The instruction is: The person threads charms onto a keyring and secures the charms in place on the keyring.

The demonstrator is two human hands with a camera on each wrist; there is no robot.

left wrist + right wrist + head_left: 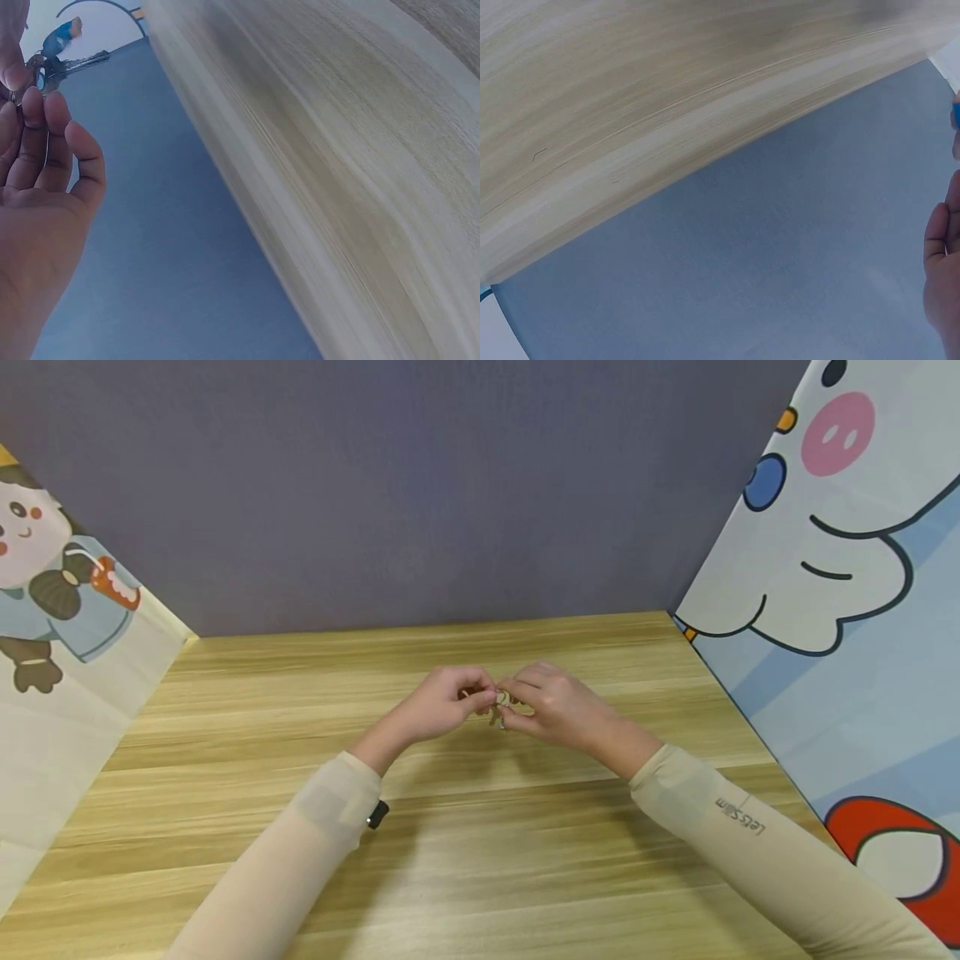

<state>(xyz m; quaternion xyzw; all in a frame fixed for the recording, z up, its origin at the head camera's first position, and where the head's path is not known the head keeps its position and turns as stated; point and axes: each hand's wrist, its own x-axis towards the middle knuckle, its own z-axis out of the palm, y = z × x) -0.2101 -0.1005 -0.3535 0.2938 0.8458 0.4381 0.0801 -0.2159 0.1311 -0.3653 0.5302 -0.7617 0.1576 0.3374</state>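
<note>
Over the middle of the table, both hands meet at a small key ring [502, 697] with slim keys [493, 717] hanging from it. My left hand [448, 700] pinches it between thumb and fingertips from the left. From the other side, the thumb and fingers of my right hand [551, 703] pinch the ring. In the left wrist view, dark toothed keys [81, 64] stick out past the fingertips, near a small blue piece [58, 39]. The right wrist view catches only part of the right hand [946, 277] at its edge, with a bit of blue above it.
The wood-grain table [480, 860] runs back to a plain grey wall [420, 502]. Cartoon-printed panels stand along the left [97, 635] and right [840, 693] sides. A small black device [377, 814] shows beside the left sleeve.
</note>
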